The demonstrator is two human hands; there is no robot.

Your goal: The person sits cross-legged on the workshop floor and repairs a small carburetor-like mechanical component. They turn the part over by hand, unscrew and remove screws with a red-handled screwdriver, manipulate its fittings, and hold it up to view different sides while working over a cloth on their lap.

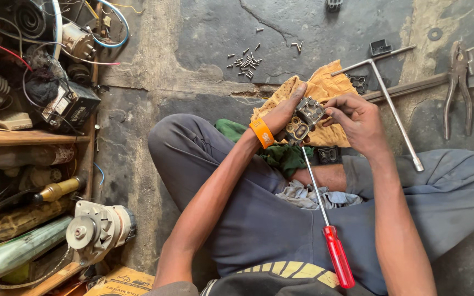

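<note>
I sit cross-legged on the floor. My left hand point(283, 114), with an orange band at the wrist, holds a small grey metal part with oval openings point(303, 119) over my lap. My right hand point(357, 119) grips the same part from the right side, fingers pinching its upper edge. A long screwdriver with a red handle point(338, 255) lies across my lap, its shaft running up to just under the part. A yellow cloth point(325, 87) lies on the floor behind the hands.
Loose screws point(246, 59) are scattered on the cracked concrete floor. A T-shaped wrench point(391, 104), a metal bar and pliers point(459, 87) lie at the right. Shelves at the left hold wires, motors and an alternator point(99, 227). Green and grey rags rest on my lap.
</note>
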